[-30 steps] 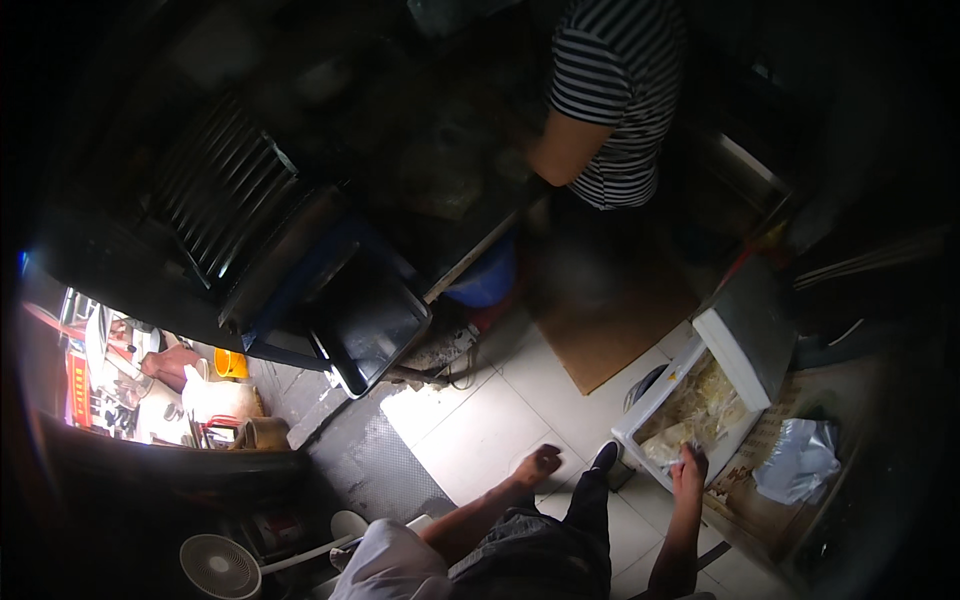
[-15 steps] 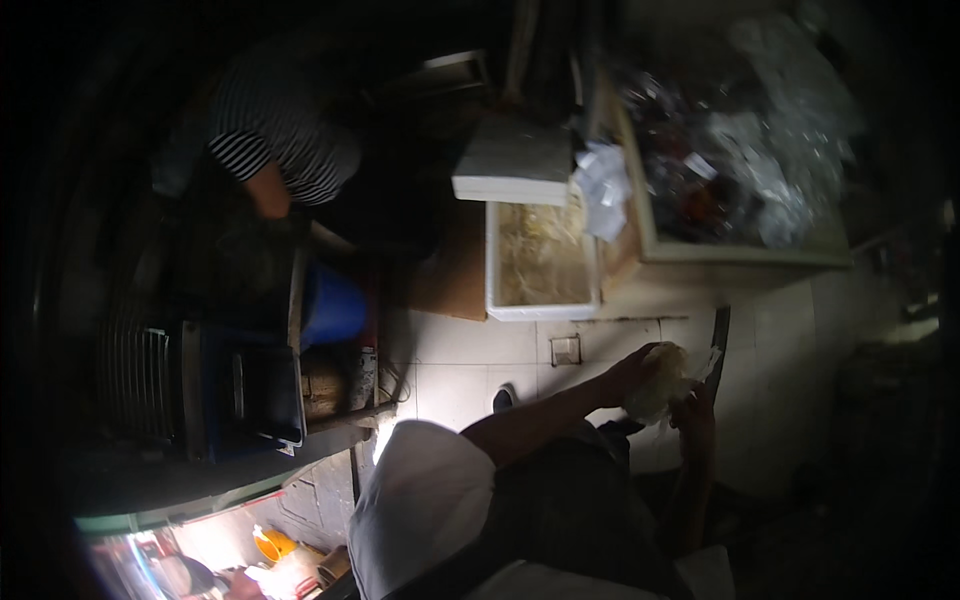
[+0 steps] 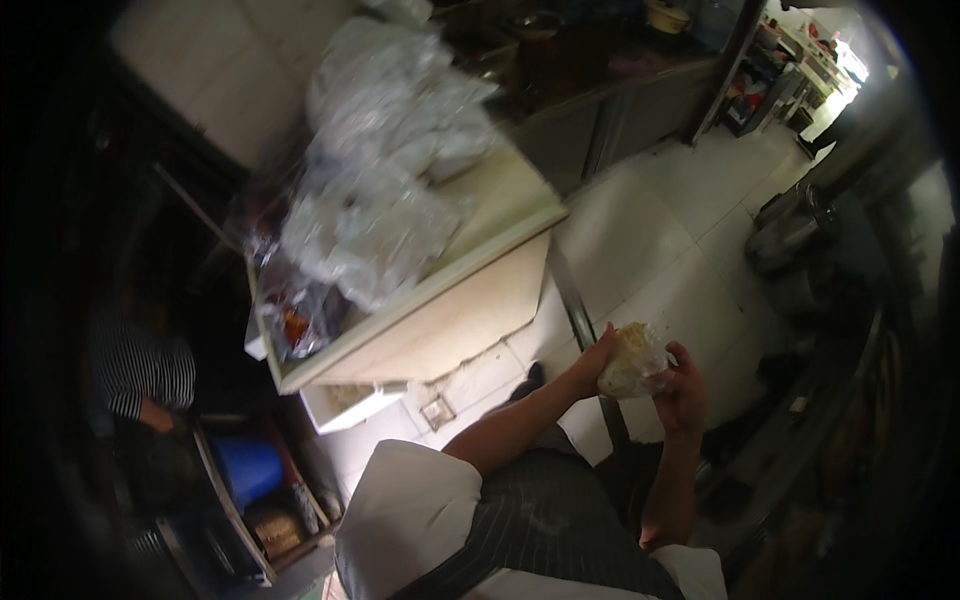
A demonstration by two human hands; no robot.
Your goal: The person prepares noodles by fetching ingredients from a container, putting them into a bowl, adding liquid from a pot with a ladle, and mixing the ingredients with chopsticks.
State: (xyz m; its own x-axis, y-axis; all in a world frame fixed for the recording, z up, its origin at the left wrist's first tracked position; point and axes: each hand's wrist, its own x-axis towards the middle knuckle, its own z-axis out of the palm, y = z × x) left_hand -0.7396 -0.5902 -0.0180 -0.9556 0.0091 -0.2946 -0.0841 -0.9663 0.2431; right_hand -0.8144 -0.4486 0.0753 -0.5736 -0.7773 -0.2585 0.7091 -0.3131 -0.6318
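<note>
In front of my body I carry a clear plastic bag [image 3: 632,365] with pale, yellowish stuff inside; its kind is too blurred to tell. My left hand [image 3: 594,362] is closed on the bag's left side, thumb up along it. On the other side, the fingers of my right hand [image 3: 682,392] grip the plastic. Below the bag are the tiled floor and a dark strip across it.
To the left stands a pale chest-like counter [image 3: 430,345] heaped with clear plastic bags [image 3: 375,230]. A white box [image 3: 345,405] juts out beneath its edge. Far left are a person in a striped shirt [image 3: 150,370] and a blue bin [image 3: 245,468]. Dark clutter lines the right.
My view has swung to the right, so the counter and the white box now appear farther left. The bag stays between both hands, and its loose upper end no longer sticks out.
</note>
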